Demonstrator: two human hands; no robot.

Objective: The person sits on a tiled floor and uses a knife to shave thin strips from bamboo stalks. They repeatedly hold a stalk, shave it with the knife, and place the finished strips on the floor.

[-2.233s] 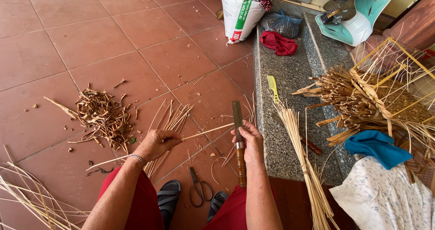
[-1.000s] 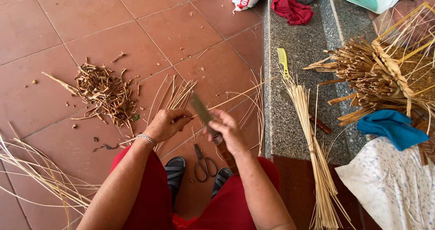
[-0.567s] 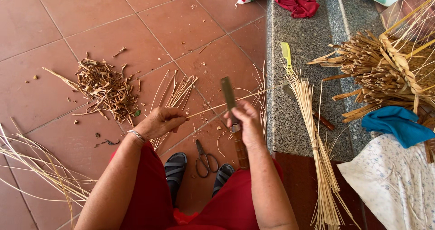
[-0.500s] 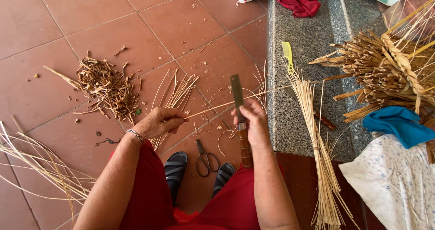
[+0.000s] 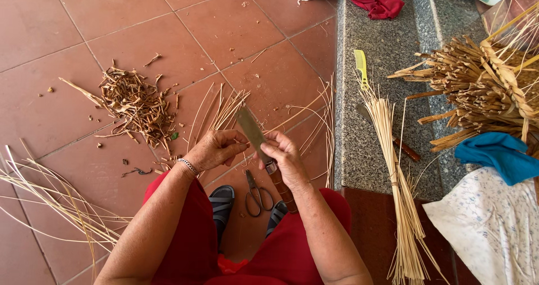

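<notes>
From my remote view, the right hand (image 5: 286, 158) is clamped around the handle end of a flat-bladed knife (image 5: 255, 138), whose blade slants up and to the left over the red tiled floor (image 5: 67, 32), while the left hand (image 5: 216, 149) has its fingertips pinched together at the blade's left edge (whether a thin strip sits between them, I cannot tell). Scissors (image 5: 257, 192) lie on the floor just near of both hands, between the sandalled feet; a pile of brown shavings (image 5: 135, 102) lies far-left, and a bundle of pale straw strips (image 5: 396, 178) rests to the right on the grey stone ledge (image 5: 382, 55).
</notes>
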